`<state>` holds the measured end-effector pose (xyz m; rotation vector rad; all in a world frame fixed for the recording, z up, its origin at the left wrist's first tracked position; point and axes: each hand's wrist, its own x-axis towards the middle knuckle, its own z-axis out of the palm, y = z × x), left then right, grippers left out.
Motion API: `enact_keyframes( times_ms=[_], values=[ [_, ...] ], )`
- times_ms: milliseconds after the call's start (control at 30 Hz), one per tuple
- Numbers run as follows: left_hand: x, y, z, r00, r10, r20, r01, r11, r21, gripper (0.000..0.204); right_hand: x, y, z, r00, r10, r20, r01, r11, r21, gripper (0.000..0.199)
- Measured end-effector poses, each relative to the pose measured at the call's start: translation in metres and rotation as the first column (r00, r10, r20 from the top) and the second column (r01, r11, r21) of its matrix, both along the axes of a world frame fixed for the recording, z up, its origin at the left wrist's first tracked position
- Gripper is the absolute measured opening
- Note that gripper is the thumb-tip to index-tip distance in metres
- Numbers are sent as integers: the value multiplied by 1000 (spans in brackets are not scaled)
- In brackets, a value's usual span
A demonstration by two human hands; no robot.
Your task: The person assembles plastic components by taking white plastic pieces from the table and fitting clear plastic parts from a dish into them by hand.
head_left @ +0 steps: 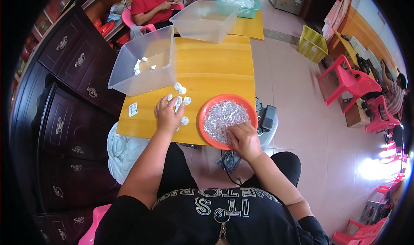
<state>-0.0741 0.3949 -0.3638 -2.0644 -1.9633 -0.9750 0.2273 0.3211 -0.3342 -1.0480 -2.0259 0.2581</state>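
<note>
Yellow wooden tabletop (215, 64) fills the middle, with a clear plastic bin (144, 68) at its left edge. Round orange plastic bowl (211, 105) of small clear pieces sits at the near right; the right hand (243, 139) is nearer, fingers curled into the pile. Left of the bowl, the left hand (167, 114) rests among small white plastic parts (181, 99), fingers bent on one.

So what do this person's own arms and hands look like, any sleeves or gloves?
Both the left hand and the right hand are bare, with no gloves, rings or watch visible. The forearms are uncovered too; short black sleeves of a black top with pale lettering start near the shoulders.
</note>
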Motion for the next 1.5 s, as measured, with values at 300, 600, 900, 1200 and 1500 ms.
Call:
enact_keyframes(
  times_ms=[300,600,900,1200,1500],
  values=[
    [12,-49,13,977,-201,-78,194,977,-87,35,6,-4,-8,961,-95,-261,81,995,-63,13],
    [15,-49,7,975,-180,-131,178,984,-22,28,15,-14,-8,862,-286,-417,139,927,-348,9],
    [85,-64,60,272,-72,960,516,853,-83,26,18,-15,7,477,-323,-817,-272,830,-487,7],
    [133,-100,88,-271,442,855,774,628,-80,28,17,-31,14,470,-260,-844,-344,826,-446,4],
    [153,-98,86,-310,506,805,849,529,-5,31,35,-48,23,437,-231,-870,-376,831,-409,11]
  ],
)
